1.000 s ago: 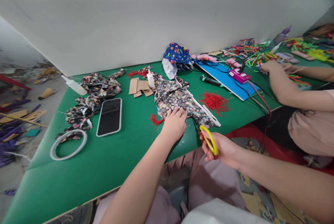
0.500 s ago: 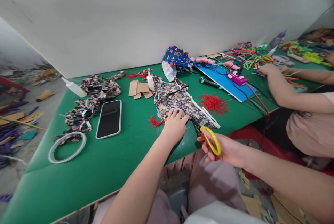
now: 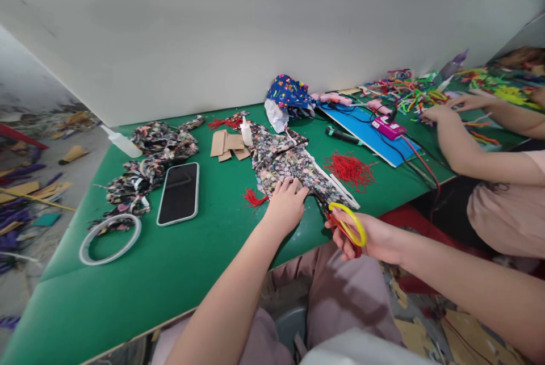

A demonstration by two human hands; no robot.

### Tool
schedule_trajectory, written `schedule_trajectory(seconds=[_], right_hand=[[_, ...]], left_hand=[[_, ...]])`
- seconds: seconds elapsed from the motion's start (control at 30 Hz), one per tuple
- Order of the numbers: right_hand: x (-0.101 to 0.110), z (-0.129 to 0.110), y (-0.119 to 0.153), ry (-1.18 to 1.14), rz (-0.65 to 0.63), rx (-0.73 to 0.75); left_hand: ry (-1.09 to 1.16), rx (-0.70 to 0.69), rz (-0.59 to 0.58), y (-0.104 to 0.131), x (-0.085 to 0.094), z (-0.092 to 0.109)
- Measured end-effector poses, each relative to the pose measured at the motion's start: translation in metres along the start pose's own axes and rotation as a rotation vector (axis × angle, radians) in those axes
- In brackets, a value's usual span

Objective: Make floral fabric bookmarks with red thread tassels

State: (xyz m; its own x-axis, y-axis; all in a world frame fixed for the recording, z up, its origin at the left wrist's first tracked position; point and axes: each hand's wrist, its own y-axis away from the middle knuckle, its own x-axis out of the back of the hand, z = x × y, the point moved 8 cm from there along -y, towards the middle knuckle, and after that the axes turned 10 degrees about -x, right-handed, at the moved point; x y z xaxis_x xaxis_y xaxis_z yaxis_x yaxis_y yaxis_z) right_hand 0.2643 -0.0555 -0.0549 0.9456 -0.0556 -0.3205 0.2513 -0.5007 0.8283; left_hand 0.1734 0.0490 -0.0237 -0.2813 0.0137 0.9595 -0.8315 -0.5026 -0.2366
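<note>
Floral fabric [image 3: 281, 158] with white edging lies on the green table. My left hand [image 3: 286, 203] rests on its near edge, palm down, fingers apart and pressing the cloth. My right hand [image 3: 361, 237] is closed around the handles of scissors [image 3: 347, 226], one loop yellow and one red. The dark blades point left toward the fabric edge beside my left hand; their tips are hard to make out. A red tassel [image 3: 255, 198] sticks out at the fabric's left side. Right of the fabric is a pile of red strings [image 3: 349, 171].
A phone [image 3: 179, 193], a white ring [image 3: 110, 240], a bottle [image 3: 122, 142], crumpled floral cloth [image 3: 164, 146] and cardboard pieces [image 3: 227, 145] are at left. A blue board [image 3: 361, 129] and magenta power strip [image 3: 387, 128] are at right, near another person's hands [image 3: 443, 112].
My right hand and the scissors have shifted slightly right, and the handle loops have turned a little. My left hand has barely moved. The other person's hand has lifted.
</note>
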Motion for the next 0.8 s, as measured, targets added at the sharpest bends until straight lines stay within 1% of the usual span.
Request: schedule_trajectory(seconds=[0.27, 0.4, 0.57, 0.67, 0.8], right_hand=[[0.008, -0.002, -0.002, 0.114, 0.068, 0.046], [0.012, -0.004, -0.001, 0.145, 0.088, 0.049], [0.016, 0.0, -0.003, 0.117, 0.064, -0.005], [0.015, 0.001, -0.004, 0.113, 0.06, -0.033], [0.011, -0.002, -0.004, 0.114, 0.034, -0.033]], left_hand=[[0.014, 0.0, -0.005, 0.0, -0.002, 0.0], [0.017, -0.004, -0.016, 0.0, -0.001, 0.001], [0.011, -0.021, -0.008, 0.001, 0.003, 0.004], [0.016, -0.014, -0.012, 0.001, 0.003, 0.003], [0.025, -0.01, -0.013, 0.001, 0.002, 0.003]])
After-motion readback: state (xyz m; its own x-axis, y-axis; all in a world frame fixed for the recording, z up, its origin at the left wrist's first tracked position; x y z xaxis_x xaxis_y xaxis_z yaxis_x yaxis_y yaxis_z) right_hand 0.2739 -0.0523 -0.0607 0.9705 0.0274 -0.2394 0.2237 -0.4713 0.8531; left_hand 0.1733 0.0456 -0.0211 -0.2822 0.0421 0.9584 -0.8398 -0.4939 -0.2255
